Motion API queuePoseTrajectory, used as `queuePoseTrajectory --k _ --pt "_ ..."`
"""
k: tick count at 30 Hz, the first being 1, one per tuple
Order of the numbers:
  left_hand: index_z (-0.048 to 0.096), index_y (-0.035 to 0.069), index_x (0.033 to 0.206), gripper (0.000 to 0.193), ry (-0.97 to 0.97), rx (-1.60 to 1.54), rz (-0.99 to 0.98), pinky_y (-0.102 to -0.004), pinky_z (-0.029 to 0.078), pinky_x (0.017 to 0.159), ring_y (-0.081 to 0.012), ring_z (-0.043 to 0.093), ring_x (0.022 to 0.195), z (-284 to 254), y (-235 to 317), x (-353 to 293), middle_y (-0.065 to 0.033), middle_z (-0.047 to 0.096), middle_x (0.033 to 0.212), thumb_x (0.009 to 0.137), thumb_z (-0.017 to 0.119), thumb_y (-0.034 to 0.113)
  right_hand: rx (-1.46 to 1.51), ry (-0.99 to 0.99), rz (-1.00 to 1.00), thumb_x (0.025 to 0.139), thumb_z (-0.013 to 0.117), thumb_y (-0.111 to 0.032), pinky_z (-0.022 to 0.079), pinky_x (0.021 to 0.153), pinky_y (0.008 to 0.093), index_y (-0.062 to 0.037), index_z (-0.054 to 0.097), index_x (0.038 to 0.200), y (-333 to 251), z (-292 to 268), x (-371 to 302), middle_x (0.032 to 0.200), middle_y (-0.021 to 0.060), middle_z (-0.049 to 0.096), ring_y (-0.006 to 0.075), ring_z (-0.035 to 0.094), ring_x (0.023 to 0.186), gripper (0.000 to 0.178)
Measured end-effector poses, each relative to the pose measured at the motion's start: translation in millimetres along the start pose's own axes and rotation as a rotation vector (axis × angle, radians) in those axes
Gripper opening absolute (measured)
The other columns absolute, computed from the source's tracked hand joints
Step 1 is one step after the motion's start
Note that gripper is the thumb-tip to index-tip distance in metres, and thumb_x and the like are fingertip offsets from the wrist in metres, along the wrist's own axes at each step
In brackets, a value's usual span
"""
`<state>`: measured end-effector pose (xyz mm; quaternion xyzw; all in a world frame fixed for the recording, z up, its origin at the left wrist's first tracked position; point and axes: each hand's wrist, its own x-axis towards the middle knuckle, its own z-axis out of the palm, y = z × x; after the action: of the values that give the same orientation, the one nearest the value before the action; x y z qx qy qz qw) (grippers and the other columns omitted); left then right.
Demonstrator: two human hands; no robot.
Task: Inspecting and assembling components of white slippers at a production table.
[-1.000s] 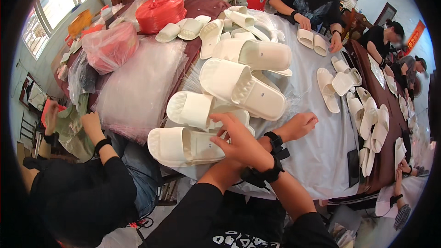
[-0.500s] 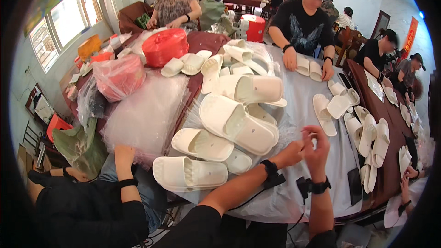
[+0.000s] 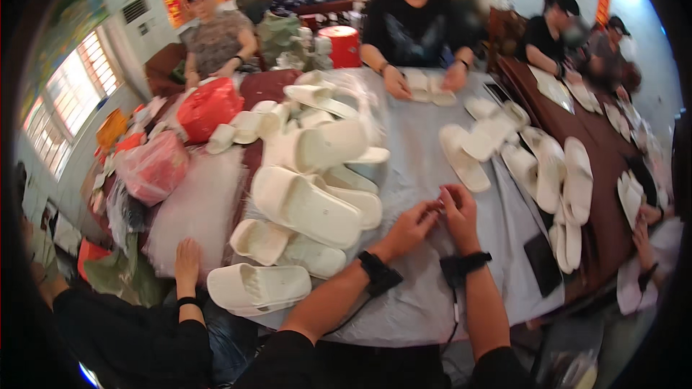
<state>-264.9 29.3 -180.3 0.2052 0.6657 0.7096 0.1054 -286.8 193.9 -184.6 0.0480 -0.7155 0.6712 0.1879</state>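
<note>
Above the grey plastic sheet (image 3: pixel 404 302) on the table, my left hand (image 3: pixel 412 230) and my right hand (image 3: pixel 459 217) meet at the fingertips. Both are closed in a pinch; anything between the fingers is too small to make out. A heap of cream slippers (image 3: pixel 306 205) lies to the left of my left hand, toes and soles pointing various ways. Beyond my right hand, a few more slippers (image 3: pixel 465 158) rest on the sheet, apart from my fingers. Black bands with cables circle both my wrists.
A stack of clear plastic bags (image 3: pixel 194 209) lies left of the slippers, a neighbour's hand (image 3: pixel 188 259) on it. Across the table, a person holds a slipper pair (image 3: pixel 430 88). Paired slippers (image 3: pixel 548 169) and a black phone-like slab (image 3: pixel 542 265) lie at right. A red bundle (image 3: pixel 209 109) stands far left.
My right hand has come down from a raised, loosely bent pose, and its fingertips now meet my left hand's. The view has swung, so the table's things appear further left.
</note>
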Motion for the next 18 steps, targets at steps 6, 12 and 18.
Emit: queuePoseTrajectory --k 6,12,18 --pt "0.061 0.004 0.128 0.025 0.151 0.139 0.134 -0.0279 0.053 0.084 -0.0121 0.065 0.100 -12.6 1.0 4.4 -0.0048 0.068 0.114 0.106 0.056 0.013 -0.349 0.266 -0.088 0.090 0.072 -0.010 0.052 0.081 0.0356 -0.0035 0.069 0.109 -6.0 -21.3 14.7 0.103 0.0112 0.070 0.0253 0.066 0.090 0.021" --pt "0.062 0.004 0.125 0.022 0.130 0.159 0.105 -0.0242 0.051 0.079 -0.0090 0.064 0.097 -6.7 -3.6 2.5 -0.0031 0.068 0.110 0.105 0.056 0.010 -0.616 0.547 -0.229 0.084 0.077 -0.018 0.035 0.107 0.0541 -0.0063 0.062 0.126 -5.3 -75.7 20.7 0.132 0.0153 0.061 0.0372 0.050 0.124 0.046" --pt "0.064 0.003 0.123 0.021 0.104 0.226 0.103 -0.0242 0.051 0.080 -0.0094 0.065 0.098 -6.7 -2.4 -0.5 -0.0032 0.069 0.111 0.105 0.057 0.010 -1.042 0.205 -0.100 0.078 0.082 -0.036 0.036 0.105 0.0512 -0.0185 0.066 0.129 2.0 -58.4 6.5 0.132 0.0116 0.061 0.0372 0.046 0.126 0.056"
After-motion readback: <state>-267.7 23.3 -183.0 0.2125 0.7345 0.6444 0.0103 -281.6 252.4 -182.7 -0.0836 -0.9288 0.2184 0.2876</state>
